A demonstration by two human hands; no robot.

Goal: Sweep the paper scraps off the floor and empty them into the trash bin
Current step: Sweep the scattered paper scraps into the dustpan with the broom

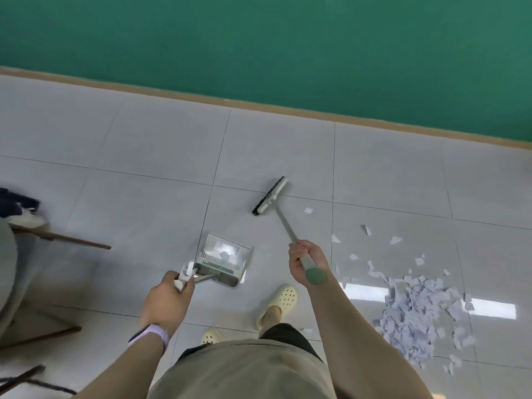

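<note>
With the right hand (306,262) gripping the broom (270,195) and the left hand (169,300) gripping the dustpan (223,259), both well apart from the scraps (414,315), a hard stroke risks scattering them.

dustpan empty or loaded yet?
Nearly empty: the dustpan shows perhaps one or two scraps inside; the paper pile lies on the floor to its right.

chair (17,283) cut off at left edge, only legs and seat rim show; left hand (165,300) motion-blurred; dustpan (223,259) contents too small to tell; dark cloth (14,201) cropped left
</note>
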